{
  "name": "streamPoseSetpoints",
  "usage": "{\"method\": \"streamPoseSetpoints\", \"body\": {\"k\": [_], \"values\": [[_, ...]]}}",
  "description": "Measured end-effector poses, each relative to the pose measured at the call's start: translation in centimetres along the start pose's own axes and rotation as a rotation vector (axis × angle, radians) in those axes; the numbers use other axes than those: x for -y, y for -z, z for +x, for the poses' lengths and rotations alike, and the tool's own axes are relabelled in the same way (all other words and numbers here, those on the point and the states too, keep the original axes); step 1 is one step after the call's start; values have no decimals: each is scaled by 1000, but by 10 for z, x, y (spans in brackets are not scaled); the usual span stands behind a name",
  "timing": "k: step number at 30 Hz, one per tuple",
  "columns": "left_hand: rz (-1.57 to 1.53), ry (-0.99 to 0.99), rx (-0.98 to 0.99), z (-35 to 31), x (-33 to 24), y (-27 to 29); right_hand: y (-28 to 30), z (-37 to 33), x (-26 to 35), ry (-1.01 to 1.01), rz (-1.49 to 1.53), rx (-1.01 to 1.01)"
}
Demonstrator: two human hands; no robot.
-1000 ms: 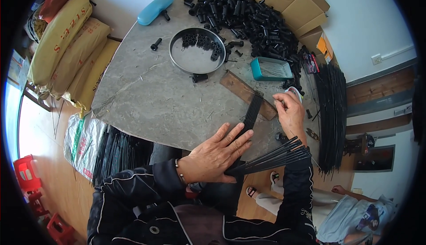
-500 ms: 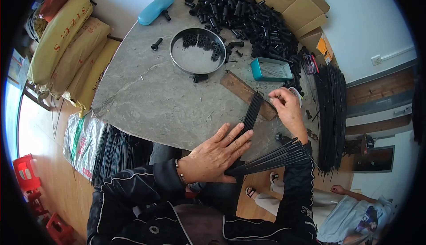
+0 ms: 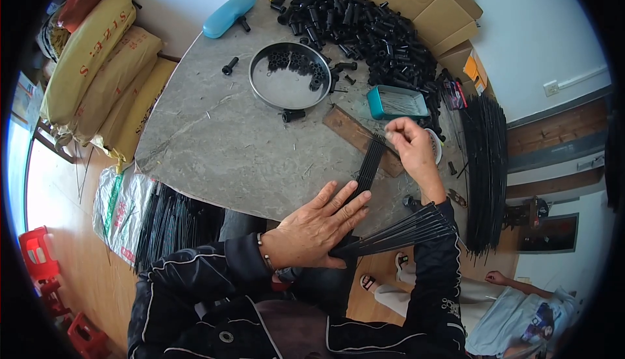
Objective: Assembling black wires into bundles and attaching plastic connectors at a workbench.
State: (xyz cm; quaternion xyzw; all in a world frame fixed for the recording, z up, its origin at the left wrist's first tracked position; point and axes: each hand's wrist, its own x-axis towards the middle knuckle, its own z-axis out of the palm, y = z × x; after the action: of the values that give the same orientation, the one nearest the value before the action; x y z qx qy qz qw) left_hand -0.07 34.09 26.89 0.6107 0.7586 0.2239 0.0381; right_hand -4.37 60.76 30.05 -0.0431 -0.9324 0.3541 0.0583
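Note:
My left hand (image 3: 316, 227) lies flat with its fingers stretched out over a row of thin black rods (image 3: 370, 164), pressing them against the table edge. The far tips of the rods rest side by side on a brown wooden strip (image 3: 355, 131). Their near ends fan out to the right as a loose bundle (image 3: 397, 232), above my right forearm. Beside the rod tips, my right hand (image 3: 415, 151) is closed in a pinch, raised a little over the strip. Whatever its fingertips hold is too small to make out.
A teal tin of thin metal pins (image 3: 398, 103) stands beyond my right hand, near a round tray of small black rings (image 3: 290, 92). Black tubular parts (image 3: 364, 27) are heaped behind. More black rods (image 3: 485, 170) stand at right. Another person (image 3: 521, 320) is at lower right.
My right hand has moved slightly away from me and to the left, staying pinched near the rod tips. My left hand and the rods under it stay put.

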Motion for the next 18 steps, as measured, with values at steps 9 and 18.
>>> {"method": "streamPoseSetpoints", "body": {"k": [9, 18], "values": [[9, 13, -14, -6, 1, 3, 9, 42, 28, 127, -340, -314], [23, -26, -34, 6, -9, 2, -24, -73, 27, 624, -500, 5]]}}
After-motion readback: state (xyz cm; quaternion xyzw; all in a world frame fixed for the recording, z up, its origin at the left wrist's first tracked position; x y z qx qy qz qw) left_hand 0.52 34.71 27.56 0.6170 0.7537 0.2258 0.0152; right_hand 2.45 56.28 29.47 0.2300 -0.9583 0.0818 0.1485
